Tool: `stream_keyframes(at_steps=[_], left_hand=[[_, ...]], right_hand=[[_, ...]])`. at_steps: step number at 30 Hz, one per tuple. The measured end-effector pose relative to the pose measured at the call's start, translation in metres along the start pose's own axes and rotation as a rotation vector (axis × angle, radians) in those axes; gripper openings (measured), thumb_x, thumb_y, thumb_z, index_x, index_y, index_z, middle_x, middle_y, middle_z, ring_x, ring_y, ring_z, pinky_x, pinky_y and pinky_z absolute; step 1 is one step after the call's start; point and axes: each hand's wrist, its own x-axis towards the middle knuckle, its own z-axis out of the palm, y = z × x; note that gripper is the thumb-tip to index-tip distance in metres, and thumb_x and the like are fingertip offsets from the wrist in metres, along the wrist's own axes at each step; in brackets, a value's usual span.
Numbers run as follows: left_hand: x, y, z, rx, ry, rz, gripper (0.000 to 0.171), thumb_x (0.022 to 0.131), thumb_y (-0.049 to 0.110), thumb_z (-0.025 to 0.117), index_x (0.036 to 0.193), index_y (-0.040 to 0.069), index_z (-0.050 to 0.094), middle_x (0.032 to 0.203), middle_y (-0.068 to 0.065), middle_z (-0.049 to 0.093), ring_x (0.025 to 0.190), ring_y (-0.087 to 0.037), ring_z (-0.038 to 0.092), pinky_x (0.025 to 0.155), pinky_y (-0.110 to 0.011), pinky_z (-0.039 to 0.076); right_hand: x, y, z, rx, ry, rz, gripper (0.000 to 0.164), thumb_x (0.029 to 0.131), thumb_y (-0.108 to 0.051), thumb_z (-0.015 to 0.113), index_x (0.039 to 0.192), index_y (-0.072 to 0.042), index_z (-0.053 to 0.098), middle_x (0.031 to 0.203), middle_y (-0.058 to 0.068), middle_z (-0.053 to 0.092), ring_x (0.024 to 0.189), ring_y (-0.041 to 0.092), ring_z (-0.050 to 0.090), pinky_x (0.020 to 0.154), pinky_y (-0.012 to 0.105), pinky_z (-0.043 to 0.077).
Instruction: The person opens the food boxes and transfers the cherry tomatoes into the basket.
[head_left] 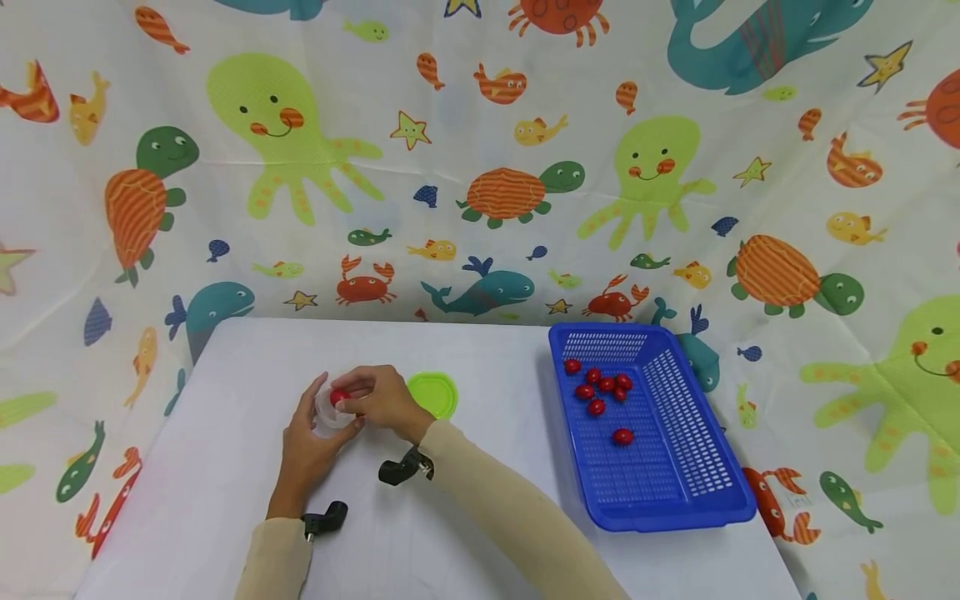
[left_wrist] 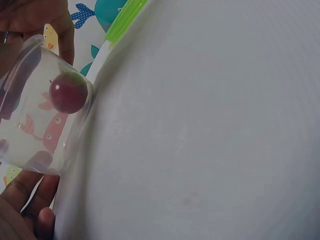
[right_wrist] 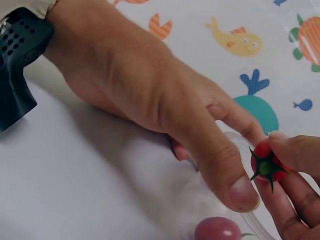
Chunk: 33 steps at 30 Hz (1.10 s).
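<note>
My left hand [head_left: 306,450] grips a small clear plastic cup [head_left: 327,418] around its sides, at the left of the table. Between thumb and fingers, my right hand [head_left: 386,404] pinches a red cherry tomato [head_left: 339,397] over the cup's mouth. The right wrist view shows this tomato's green star-shaped stem end [right_wrist: 266,167] turned to the camera. Another cherry tomato [left_wrist: 68,92] lies inside the cup, seen through its wall in the left wrist view. Just beyond my right hand, a round bright green lid [head_left: 435,395] lies flat on the table.
A blue plastic basket [head_left: 675,500] with perforated walls stands at the table's right. Several loose cherry tomatoes [head_left: 596,407] lie in its far half. The white table [head_left: 480,358] backs onto a hanging curtain [head_left: 450,167] printed with sea animals.
</note>
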Motion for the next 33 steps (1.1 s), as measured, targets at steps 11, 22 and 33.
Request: stream_keyframes(at_steps=[11, 22, 33], left_hand=[[0.001, 0.002, 0.003, 0.033, 0.012, -0.038, 0.101, 0.076, 0.055, 0.081, 0.155, 0.05, 0.018, 0.163, -0.004, 0.033, 0.146, -0.042, 0.035, 0.106, -0.074, 0.034], [0.003, 0.0, 0.002, 0.028, 0.001, -0.039, 0.101, 0.076, 0.056, 0.08, 0.154, 0.05, 0.017, 0.156, -0.005, 0.044, 0.146, -0.038, 0.034, 0.11, -0.071, 0.032], [0.003, 0.0, 0.002, 0.039, 0.003, -0.048, 0.1, 0.077, 0.057, 0.08, 0.153, 0.055, 0.014, 0.159, -0.003, 0.039, 0.147, -0.039, 0.032, 0.109, -0.073, 0.032]], right_hand=[[-0.007, -0.009, -0.019, -0.01, 0.118, -0.028, 0.025, 0.085, -0.017, 0.079, 0.106, -0.032, 0.075, 0.099, -0.017, 0.072, 0.094, 0.001, 0.067, 0.081, 0.02, 0.059], [-0.019, -0.015, -0.046, 0.092, 0.169, -0.084, 0.029, 0.085, -0.02, 0.08, 0.112, -0.029, 0.075, 0.105, -0.016, 0.073, 0.099, 0.002, 0.068, 0.087, 0.022, 0.058], [-0.043, -0.012, -0.066, 0.179, 0.223, -0.118, 0.029, 0.085, -0.021, 0.08, 0.112, -0.029, 0.074, 0.109, -0.011, 0.073, 0.102, 0.009, 0.07, 0.092, 0.024, 0.057]])
